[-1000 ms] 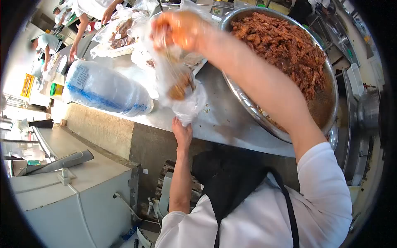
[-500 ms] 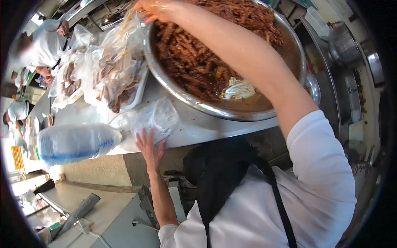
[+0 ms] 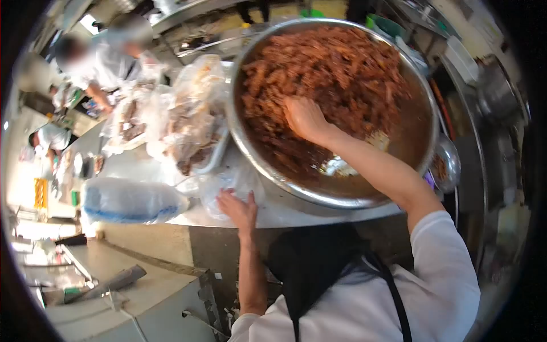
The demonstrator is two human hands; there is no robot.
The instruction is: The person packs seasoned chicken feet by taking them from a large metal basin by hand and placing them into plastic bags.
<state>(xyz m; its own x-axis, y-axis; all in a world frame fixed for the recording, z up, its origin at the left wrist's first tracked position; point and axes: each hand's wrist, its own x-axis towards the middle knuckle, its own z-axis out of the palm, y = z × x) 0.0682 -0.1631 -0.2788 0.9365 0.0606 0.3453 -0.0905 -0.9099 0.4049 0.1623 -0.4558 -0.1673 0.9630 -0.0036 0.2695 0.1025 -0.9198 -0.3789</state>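
Note:
A wide steel basin [image 3: 419,188] is heaped with reddish-brown, sauce-coated meat pieces [image 3: 342,68]. Inside it, my right hand [image 3: 307,119] is curled into the heap at the left of centre; its fingertips are hidden among the pieces. A pale, shiny patch of something [image 3: 337,166] shows in the sauce below my forearm. My left hand [image 3: 238,210] lies on a crumpled clear plastic bag [image 3: 228,183] near the table's front edge, its fingers stretched out and thumb apart.
Left of the basin, a white tray [image 3: 215,149] holds filled clear bags [image 3: 191,108]. A plastic-wrapped roll [image 3: 134,199] lies on the metal table [image 3: 285,210]. A steel bowl [image 3: 447,165] is right of the basin. Other people [image 3: 105,62] stand at the far left.
My right hand has moved from beyond the basin's left rim, by the bags, down into the meat. My left hand remains at the clear bag. The view has shifted, showing more of the basin.

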